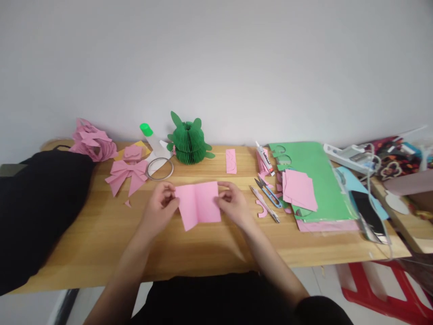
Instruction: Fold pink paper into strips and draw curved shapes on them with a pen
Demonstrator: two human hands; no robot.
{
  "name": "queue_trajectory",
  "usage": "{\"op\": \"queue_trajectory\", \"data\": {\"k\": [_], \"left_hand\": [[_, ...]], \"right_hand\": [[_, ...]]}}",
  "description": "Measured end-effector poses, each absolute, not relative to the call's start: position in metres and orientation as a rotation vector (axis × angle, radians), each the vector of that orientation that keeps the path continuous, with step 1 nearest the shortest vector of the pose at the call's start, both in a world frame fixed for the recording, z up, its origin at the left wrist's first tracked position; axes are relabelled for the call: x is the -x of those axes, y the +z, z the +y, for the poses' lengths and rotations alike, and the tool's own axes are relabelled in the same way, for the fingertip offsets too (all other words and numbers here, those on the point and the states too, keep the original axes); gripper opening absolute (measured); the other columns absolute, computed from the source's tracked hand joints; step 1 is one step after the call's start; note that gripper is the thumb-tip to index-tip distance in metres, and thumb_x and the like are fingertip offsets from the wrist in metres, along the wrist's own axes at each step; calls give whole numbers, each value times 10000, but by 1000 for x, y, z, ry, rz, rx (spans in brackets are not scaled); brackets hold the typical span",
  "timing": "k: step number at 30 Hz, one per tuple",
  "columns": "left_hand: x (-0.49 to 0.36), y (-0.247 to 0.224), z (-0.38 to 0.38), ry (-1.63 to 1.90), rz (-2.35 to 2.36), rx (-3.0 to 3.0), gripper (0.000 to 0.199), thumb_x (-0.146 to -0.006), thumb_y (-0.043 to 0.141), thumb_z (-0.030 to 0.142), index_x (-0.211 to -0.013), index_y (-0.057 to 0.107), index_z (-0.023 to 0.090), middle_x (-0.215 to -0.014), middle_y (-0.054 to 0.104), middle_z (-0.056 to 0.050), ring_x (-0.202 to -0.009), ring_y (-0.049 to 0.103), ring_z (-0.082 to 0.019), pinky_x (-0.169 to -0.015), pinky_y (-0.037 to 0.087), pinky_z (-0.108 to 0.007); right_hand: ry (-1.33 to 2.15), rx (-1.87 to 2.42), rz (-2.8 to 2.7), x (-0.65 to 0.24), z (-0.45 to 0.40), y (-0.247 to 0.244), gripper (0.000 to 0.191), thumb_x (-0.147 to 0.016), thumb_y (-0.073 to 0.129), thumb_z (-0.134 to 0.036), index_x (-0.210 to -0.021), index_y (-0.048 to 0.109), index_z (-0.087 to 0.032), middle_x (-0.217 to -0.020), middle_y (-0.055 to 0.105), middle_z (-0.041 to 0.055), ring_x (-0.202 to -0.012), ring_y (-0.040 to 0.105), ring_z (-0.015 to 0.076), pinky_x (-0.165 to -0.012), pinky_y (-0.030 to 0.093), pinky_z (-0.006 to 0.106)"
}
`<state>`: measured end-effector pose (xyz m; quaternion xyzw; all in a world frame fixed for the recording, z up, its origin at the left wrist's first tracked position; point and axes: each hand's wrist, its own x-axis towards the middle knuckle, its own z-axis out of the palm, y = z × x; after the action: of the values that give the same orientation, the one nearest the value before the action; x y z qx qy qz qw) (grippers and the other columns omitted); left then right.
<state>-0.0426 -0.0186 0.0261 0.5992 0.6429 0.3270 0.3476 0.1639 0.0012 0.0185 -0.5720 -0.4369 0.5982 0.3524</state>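
Observation:
A pink sheet of paper (207, 203) with a crease down its middle is held up between my hands, slightly folded along that line. My left hand (163, 205) pinches its left edge between thumb and fingers. At the opposite edge, my right hand (234, 203) grips the paper the same way. Beyond the sheet stands a green honeycomb paper ball (190, 142) with leaf-shaped pieces. To the right of my right hand lie a pen (264, 205), blue-handled thread snips (269, 192) and a curved pink paper scrap (261, 210).
Left on the wooden table (203, 257) are a pink paper bow (126, 175), a ring (160, 169), a green-capped glue bottle (152, 139) and a black bag (43, 203). Rightward lie green sheets (324, 180), pink squares (299, 189), a glue tube (264, 159) and a phone (368, 212).

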Motion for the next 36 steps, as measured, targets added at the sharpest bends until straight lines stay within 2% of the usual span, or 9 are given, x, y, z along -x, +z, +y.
{"op": "queue_trajectory", "data": {"k": [3, 5, 6, 9, 12, 14, 17, 27, 36], "left_hand": [[43, 25, -12, 690, 1787, -1797, 301, -769, 477, 185, -1070, 469, 194, -808, 553, -8, -749, 608, -194, -705, 525, -347], [32, 20, -6, 591, 1841, -1946, 414, -763, 507, 135, -1176, 523, 159, -1053, 579, -109, -1032, 580, -281, -896, 484, -462], [25, 17, -4, 530, 1835, -2021, 441, -763, 498, 100, -1197, 550, 150, -1108, 575, -132, -1091, 555, -303, -932, 460, -483], [5, 11, 2, 332, 1731, -2229, 431, -779, 489, 50, -1172, 634, 153, -1070, 618, -122, -1080, 565, -290, -921, 464, -436], [-5, 10, 4, 187, 1680, -2371, 429, -831, 478, 60, -1223, 640, 122, -1037, 641, -136, -1062, 578, -287, -884, 469, -413], [-7, 10, 4, 120, 1676, -2442, 451, -866, 455, 69, -1289, 607, 108, -1040, 647, -147, -1059, 578, -293, -863, 463, -413], [-7, 8, 3, 49, 1677, -2526, 457, -907, 409, 74, -1330, 577, 108, -1034, 650, -151, -1048, 578, -293, -833, 448, -406], [-10, 5, 1, -44, 1638, -2675, 442, -955, 340, 70, -1352, 532, 67, -1077, 656, -162, -1057, 575, -279, -844, 435, -395], [-9, 2, -1, 0, 1665, -2655, 451, -954, 342, 73, -1359, 540, 88, -1076, 656, -165, -1076, 573, -286, -862, 439, -395]], "right_hand": [[1454, 1548, -1185, -187, 8, 25, 428, -685, 643, -194, -1105, 561, -196, -601, 606, -91, -507, 545, 104, -517, 432, 225], [1395, 1608, -1233, -196, 12, 22, 400, -658, 644, -175, -1054, 589, -196, -608, 627, -77, -527, 562, 108, -536, 437, 224], [1365, 1642, -1258, -198, 14, 19, 385, -647, 646, -167, -1028, 602, -197, -610, 636, -71, -532, 567, 111, -537, 435, 223], [1295, 1727, -1326, -200, 21, 9, 301, -674, 649, -218, -974, 639, -195, -597, 647, -49, -513, 567, 126, -505, 416, 227], [1249, 1769, -1400, -199, 27, 2, 191, -766, 609, -365, -828, 660, -191, -545, 628, -32, -467, 550, 134, -469, 391, 234], [1201, 1793, -1450, -199, 29, 1, 265, -794, 579, -423, -660, 619, -197, -475, 573, -34, -438, 522, 130, -447, 351, 231], [1113, 1834, -1510, -200, 31, 2, 351, -798, 551, -403, -508, 517, -208, -397, 492, -38, -416, 483, 123, -437, 294, 229], [876, 1890, -1588, -192, 21, 7, 336, -772, 515, -353, -469, 479, -212, -448, 523, -8, -488, 481, 138, -504, 283, 262], [862, 1906, -1545, -193, 16, 6, 306, -773, 539, -326, -489, 485, -226, -465, 556, 8, -489, 482, 153, -511, 303, 272]]}}
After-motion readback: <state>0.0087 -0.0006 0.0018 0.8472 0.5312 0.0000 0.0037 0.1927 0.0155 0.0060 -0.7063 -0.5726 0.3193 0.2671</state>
